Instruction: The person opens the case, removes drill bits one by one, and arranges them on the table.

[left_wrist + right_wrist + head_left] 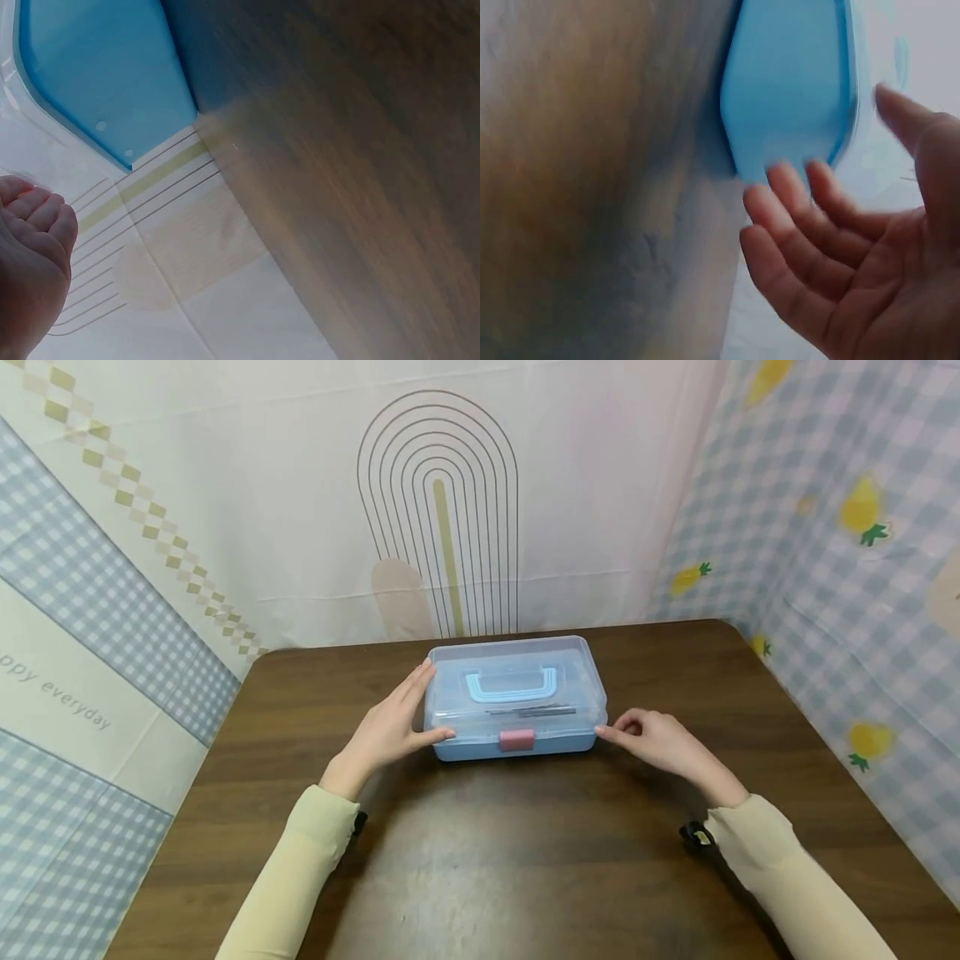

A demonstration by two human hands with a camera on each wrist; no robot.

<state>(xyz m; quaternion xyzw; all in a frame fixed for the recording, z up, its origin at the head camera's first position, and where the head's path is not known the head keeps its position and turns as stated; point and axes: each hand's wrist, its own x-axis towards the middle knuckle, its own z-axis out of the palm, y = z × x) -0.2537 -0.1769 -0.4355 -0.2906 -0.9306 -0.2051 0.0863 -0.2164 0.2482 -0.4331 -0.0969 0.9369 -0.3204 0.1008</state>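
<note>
A closed storage box with a pale blue base [555, 745] and a clear lid [510, 653] sits near the table's far edge. Its light blue handle [513, 697] lies folded on top, and a pink latch [517, 740] covers the front seam. Thin dark sticks [547, 712] show through the lid. My left hand [386, 727] spreads along the box's left side, thumb at the front corner. At the right front corner, my right hand [663, 743] touches the box with a fingertip. In the right wrist view its fingers [776, 206] are apart and loosely bent.
The dark wooden table [480, 860] reaches back to a patterned cloth [600, 510] hanging behind it. More checked cloth [840, 635] with pineapple prints hangs along the right side. A black band [697, 835] is at the right wrist.
</note>
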